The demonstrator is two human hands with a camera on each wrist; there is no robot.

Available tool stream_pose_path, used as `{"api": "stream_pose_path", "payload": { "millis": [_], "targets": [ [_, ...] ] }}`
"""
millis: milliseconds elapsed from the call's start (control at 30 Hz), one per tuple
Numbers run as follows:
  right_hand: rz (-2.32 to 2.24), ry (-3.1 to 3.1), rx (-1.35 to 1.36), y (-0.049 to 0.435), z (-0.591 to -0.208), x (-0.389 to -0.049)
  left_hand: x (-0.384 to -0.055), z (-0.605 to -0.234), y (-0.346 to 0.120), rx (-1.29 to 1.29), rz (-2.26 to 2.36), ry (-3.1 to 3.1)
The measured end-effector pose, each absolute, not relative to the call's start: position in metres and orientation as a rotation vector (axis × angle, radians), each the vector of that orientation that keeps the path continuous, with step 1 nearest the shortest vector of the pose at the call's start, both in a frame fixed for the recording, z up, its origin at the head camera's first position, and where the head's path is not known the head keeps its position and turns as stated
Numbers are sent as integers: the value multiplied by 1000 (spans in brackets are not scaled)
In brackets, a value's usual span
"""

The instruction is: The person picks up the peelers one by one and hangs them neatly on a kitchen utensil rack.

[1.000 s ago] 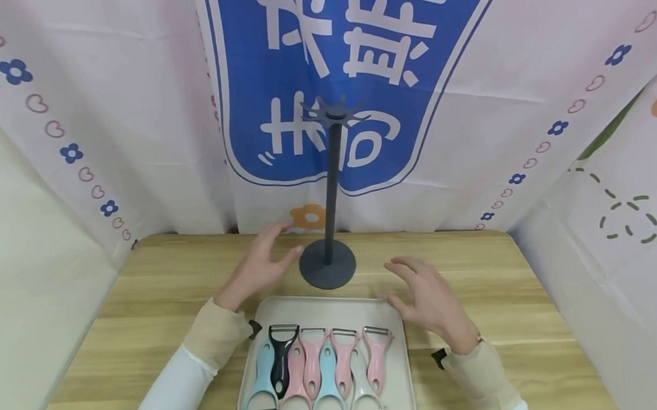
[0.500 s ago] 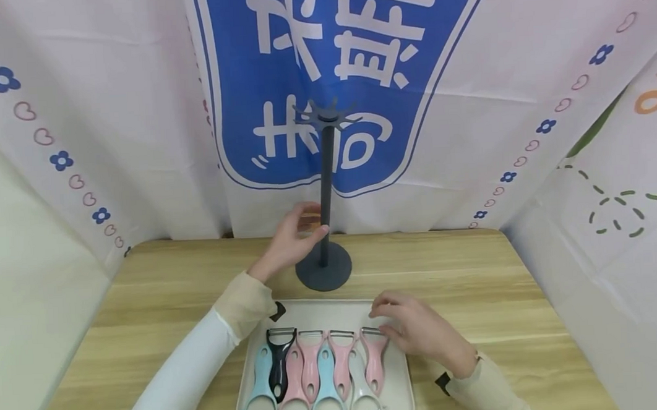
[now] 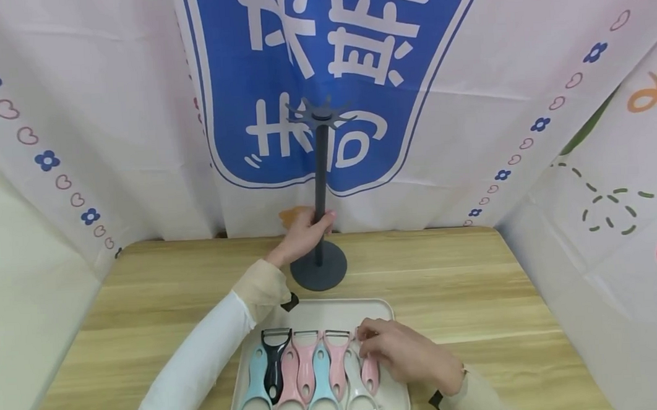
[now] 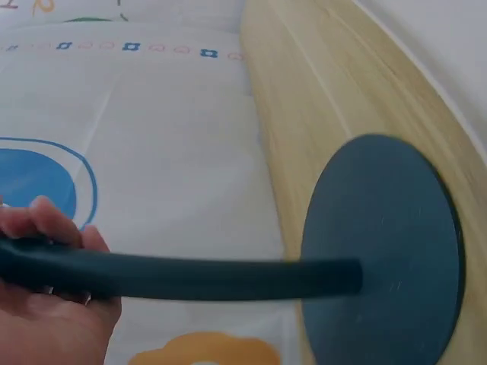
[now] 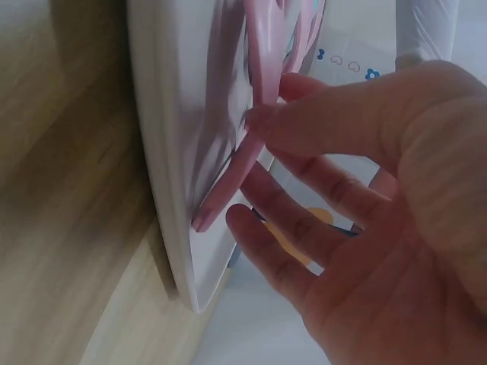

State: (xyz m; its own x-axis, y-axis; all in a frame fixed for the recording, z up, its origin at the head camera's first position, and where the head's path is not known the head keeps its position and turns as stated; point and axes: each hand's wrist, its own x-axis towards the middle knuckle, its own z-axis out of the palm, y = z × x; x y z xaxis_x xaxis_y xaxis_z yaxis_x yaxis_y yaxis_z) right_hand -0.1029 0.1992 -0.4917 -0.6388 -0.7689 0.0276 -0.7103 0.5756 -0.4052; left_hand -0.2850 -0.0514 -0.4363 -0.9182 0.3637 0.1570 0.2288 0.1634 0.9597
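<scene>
A dark grey stand (image 3: 320, 174) with a round base and a crown of hooks on top rises behind the tray. My left hand (image 3: 299, 237) grips its pole low down; in the left wrist view the fingers curl round the pole (image 4: 228, 277) above the base (image 4: 388, 228). Over the right side of the beige tray (image 3: 334, 310), my right hand (image 3: 409, 352) pinches the rightmost pink peeler (image 3: 370, 376) near its head. The right wrist view has thumb and forefinger on that pink peeler (image 5: 263, 61), other fingers spread beside it. Its blade end is partly hidden in the head view.
Several more peelers lie in the tray in a tight row: a black peeler (image 3: 276, 362), blue ones, pink ones and a white peeler (image 3: 353, 377). The wooden table (image 3: 449, 273) ends at a printed cloth (image 3: 190, 113) behind the stand.
My left hand has moved right and taken hold of the stand's pole. My right hand has come down and left onto the rightmost pink peeler. The view has shifted slightly.
</scene>
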Motion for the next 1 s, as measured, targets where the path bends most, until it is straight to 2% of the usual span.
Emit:
{"api": "stream_pose_path", "payload": {
  "millis": [200,633,1000],
  "targets": [
    [-489,2722,-1242,195,-493,-99,-295,-452,-40,503,2033,2122],
    [-318,2879,-1208,195,-493,-96,-301,-473,-33,481,2126,2032],
    [-455,2963,-1220,203,-477,-111,-302,-478,-34,465,2160,2015]
  ]
}}
